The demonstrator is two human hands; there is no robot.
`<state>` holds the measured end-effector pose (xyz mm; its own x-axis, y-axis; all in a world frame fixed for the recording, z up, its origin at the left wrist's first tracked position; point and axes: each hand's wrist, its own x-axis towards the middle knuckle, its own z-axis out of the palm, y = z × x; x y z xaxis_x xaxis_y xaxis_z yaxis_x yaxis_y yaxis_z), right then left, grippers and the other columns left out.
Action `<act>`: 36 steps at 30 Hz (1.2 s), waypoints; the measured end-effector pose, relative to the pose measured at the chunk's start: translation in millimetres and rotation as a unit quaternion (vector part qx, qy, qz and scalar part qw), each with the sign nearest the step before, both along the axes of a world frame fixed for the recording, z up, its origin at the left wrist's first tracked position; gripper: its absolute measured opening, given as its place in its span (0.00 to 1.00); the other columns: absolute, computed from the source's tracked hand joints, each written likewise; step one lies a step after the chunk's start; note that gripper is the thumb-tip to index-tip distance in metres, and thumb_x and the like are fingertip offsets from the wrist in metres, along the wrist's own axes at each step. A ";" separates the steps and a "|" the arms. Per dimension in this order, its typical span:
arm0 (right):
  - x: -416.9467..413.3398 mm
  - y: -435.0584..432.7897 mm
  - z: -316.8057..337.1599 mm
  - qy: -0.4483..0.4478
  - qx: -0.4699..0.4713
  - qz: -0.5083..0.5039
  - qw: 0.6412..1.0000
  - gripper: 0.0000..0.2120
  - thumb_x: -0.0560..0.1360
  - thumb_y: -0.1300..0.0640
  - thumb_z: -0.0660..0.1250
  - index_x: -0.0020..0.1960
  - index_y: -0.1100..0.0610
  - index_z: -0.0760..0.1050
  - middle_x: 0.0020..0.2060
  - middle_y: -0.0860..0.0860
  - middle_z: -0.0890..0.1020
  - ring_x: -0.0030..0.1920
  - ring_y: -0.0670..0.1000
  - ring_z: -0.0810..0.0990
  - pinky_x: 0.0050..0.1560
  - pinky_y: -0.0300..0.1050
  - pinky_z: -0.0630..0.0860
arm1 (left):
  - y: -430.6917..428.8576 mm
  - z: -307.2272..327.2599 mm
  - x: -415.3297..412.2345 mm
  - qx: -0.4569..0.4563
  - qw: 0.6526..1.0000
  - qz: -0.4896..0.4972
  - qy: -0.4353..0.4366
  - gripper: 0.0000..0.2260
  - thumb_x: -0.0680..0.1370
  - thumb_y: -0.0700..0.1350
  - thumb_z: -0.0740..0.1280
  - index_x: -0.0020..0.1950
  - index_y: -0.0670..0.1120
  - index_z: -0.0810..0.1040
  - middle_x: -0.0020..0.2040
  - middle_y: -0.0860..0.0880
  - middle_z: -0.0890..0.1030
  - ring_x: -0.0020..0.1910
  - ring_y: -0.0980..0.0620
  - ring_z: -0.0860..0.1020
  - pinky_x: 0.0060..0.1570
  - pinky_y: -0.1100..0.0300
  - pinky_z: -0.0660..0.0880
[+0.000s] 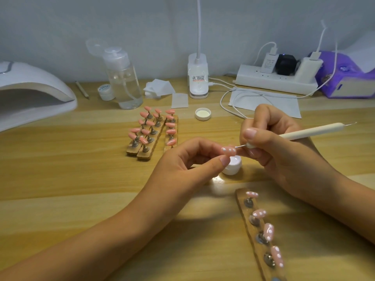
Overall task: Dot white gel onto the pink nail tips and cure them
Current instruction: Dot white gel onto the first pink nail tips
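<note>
The wooden tabletop (pixel 71 179) carries a white curing lamp (pixel 30 92) at the far left. Both forearms reach in from the near edge and the hands meet at centre. The left hand (pixel 188 165) is raised with its palm turned inward, and the right hand (pixel 278 142) is curled over beside it. Three holder strips (pixel 151 134) of plain pink tips stand beyond the hands. A fourth strip (pixel 242 196) near the right forearm bears four dotted tips (pixel 268 232). The right fingers grip the dotting pen (pixel 308 131) like a pencil. The white gel pot (pixel 233 166) sits open just below the fingertips. The left fingers pinch one pink nail tip (pixel 228 151), already white-dotted, with the pen's metal point at its right end.
</note>
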<state>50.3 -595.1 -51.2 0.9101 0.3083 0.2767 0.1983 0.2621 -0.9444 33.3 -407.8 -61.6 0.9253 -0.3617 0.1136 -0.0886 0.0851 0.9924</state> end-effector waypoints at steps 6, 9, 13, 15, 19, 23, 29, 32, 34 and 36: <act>-0.3 -1.5 -0.4 0.000 -0.022 -0.003 1.000 0.09 0.70 0.57 0.69 0.35 0.51 0.70 0.30 0.47 0.74 0.31 0.44 0.70 0.43 0.52 0.68 | -0.2 -0.2 -0.2 0.001 1.000 0.004 0.001 0.02 0.71 0.44 0.71 0.42 0.50 0.83 0.41 0.52 0.82 0.38 0.59 0.77 0.43 0.65 0.75; -0.5 -1.2 -0.6 -0.001 -0.028 -0.005 1.000 0.09 0.70 0.57 0.69 0.35 0.51 0.70 0.30 0.47 0.74 0.31 0.44 0.70 0.44 0.52 0.69 | 0.0 -0.5 0.0 0.003 1.000 0.005 0.001 0.02 0.71 0.44 0.71 0.42 0.50 0.83 0.41 0.53 0.82 0.39 0.60 0.77 0.43 0.66 0.75; 0.0 -0.8 -0.2 0.001 -0.024 -0.004 1.000 0.09 0.69 0.56 0.69 0.35 0.51 0.70 0.30 0.46 0.74 0.31 0.44 0.69 0.43 0.49 0.70 | -0.6 -0.1 -0.2 0.001 1.000 0.005 0.003 0.03 0.71 0.44 0.71 0.42 0.52 0.83 0.41 0.53 0.82 0.38 0.60 0.77 0.43 0.65 0.75; -0.1 -1.1 -0.2 0.002 -0.023 -0.004 1.000 0.09 0.69 0.56 0.69 0.35 0.51 0.70 0.31 0.46 0.74 0.31 0.44 0.69 0.43 0.48 0.71 | -0.7 0.1 -0.3 0.001 1.000 0.006 0.003 0.03 0.71 0.44 0.71 0.42 0.52 0.83 0.41 0.52 0.82 0.39 0.59 0.77 0.43 0.65 0.75; -0.1 -1.2 -0.2 -0.003 -0.028 0.002 1.000 0.09 0.70 0.57 0.68 0.35 0.51 0.69 0.30 0.47 0.72 0.31 0.44 0.69 0.42 0.50 0.69 | -0.1 0.4 -0.5 0.002 1.000 0.006 0.005 0.03 0.71 0.44 0.71 0.42 0.52 0.83 0.41 0.52 0.82 0.39 0.59 0.77 0.44 0.64 0.75; 0.8 -1.3 -0.9 -0.002 -0.026 0.004 1.000 0.09 0.70 0.57 0.68 0.35 0.51 0.70 0.30 0.48 0.72 0.31 0.44 0.69 0.42 0.44 0.74 | 0.2 0.4 -0.7 0.006 1.000 0.005 0.005 0.03 0.71 0.45 0.71 0.43 0.51 0.83 0.42 0.51 0.82 0.40 0.58 0.77 0.45 0.64 0.75; 1.9 -2.1 -1.6 -0.003 -0.031 0.004 1.000 0.08 0.70 0.57 0.68 0.35 0.51 0.70 0.30 0.48 0.72 0.31 0.45 0.70 0.42 0.43 0.75 | -0.3 -0.1 0.1 0.007 1.000 0.008 0.006 0.03 0.71 0.45 0.71 0.43 0.48 0.83 0.42 0.51 0.82 0.39 0.58 0.77 0.44 0.63 0.75; 1.3 -2.0 -0.7 -0.006 -0.040 0.003 0.999 0.08 0.70 0.56 0.69 0.35 0.51 0.71 0.30 0.46 0.73 0.31 0.43 0.71 0.42 0.41 0.76 | -0.2 0.0 -0.2 0.006 1.000 0.006 0.004 0.03 0.71 0.44 0.71 0.43 0.49 0.83 0.41 0.52 0.82 0.40 0.58 0.77 0.44 0.63 0.75; 0.6 -2.0 -0.5 -0.005 -0.037 0.003 0.999 0.08 0.70 0.56 0.68 0.35 0.51 0.70 0.30 0.47 0.73 0.31 0.43 0.71 0.42 0.41 0.75 | -0.1 0.1 -0.3 0.004 1.000 0.005 0.004 0.03 0.71 0.44 0.71 0.43 0.50 0.83 0.41 0.52 0.82 0.40 0.58 0.77 0.44 0.63 0.75; 0.2 -1.9 -0.1 -0.006 -0.038 0.004 0.999 0.08 0.70 0.56 0.68 0.35 0.52 0.70 0.30 0.47 0.73 0.31 0.44 0.70 0.41 0.40 0.75 | -0.2 0.3 -0.3 0.004 1.000 0.006 0.004 0.03 0.71 0.44 0.71 0.43 0.50 0.83 0.42 0.52 0.82 0.40 0.58 0.77 0.44 0.63 0.75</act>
